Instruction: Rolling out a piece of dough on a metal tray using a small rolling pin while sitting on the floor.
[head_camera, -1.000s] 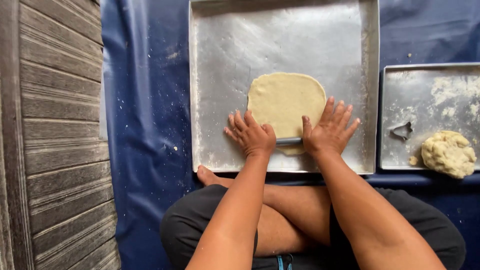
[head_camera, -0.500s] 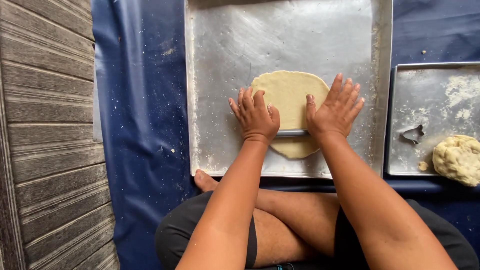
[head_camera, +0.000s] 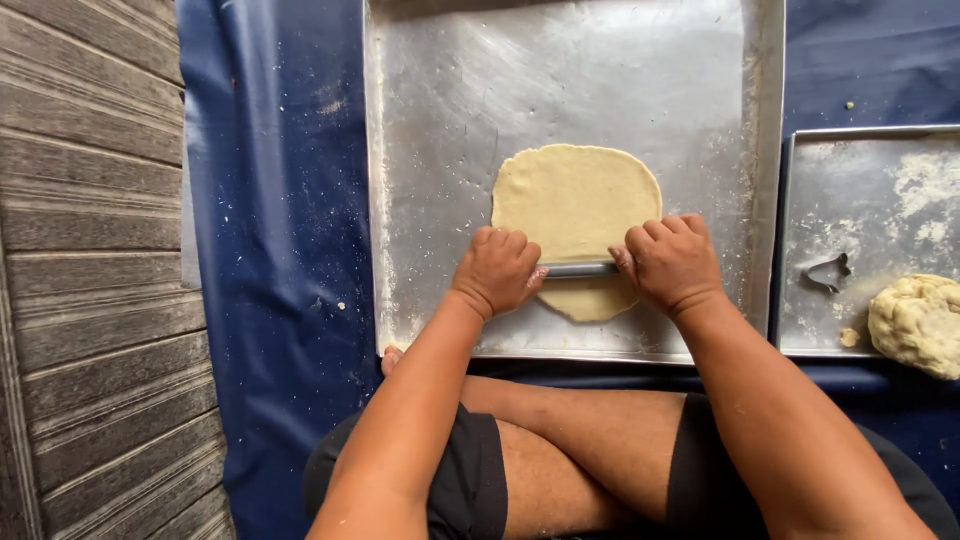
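On the large metal tray (head_camera: 440, 150), seen from the head camera, a flattened disc of pale dough (head_camera: 575, 200) is shown lying toward the tray's near edge, with a thin metal rolling rod (head_camera: 580, 270) laid across its near part. The left hand (head_camera: 497, 270) and right hand (head_camera: 668, 262) are curled loosely over the rod's two ends, fingers bent and knuckles up, so that pressure appears to be spread evenly across the dough. Bare floured metal is left beyond and to the left of the dough, giving room for rolling outward; little margin remains toward the near rim. Right of the large tray, a smaller tray (head_camera: 850, 180) is set, carrying a cookie cutter (head_camera: 826, 272) and a lump of dough (head_camera: 918, 322). Both trays rest on blue sheeting (head_camera: 280, 250).
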